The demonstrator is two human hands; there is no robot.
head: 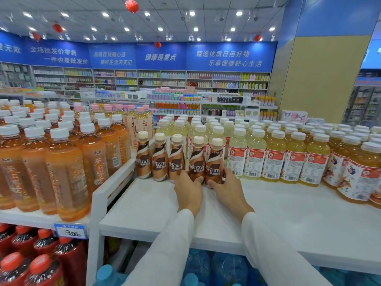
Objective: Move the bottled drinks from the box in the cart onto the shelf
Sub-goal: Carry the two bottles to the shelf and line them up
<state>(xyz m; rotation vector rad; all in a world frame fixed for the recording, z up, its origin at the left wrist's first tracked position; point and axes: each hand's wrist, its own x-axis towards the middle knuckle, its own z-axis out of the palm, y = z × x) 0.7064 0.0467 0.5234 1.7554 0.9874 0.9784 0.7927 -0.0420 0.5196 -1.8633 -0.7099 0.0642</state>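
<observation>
Several brown Nescafe coffee bottles with cream caps stand in a row on the white shelf (pixel 268 213). Three of them (pixel 159 159) stand free at the left. My left hand (pixel 188 191) grips the base of the fourth bottle (pixel 197 159). My right hand (pixel 227 187) wraps the base of the fifth bottle (pixel 214 159), the one farthest right. Both bottles are upright with their bottoms on the shelf. White sleeves cover both forearms. The cart and its box are out of view.
Orange tea bottles (pixel 68 168) crowd the shelf section left of a white divider (pixel 101 195). Pale yellow drinks (pixel 274 157) line the back and right. Red-capped dark bottles (pixel 41 254) and blue water jugs (pixel 222 267) sit below. Bare shelf surface lies in front.
</observation>
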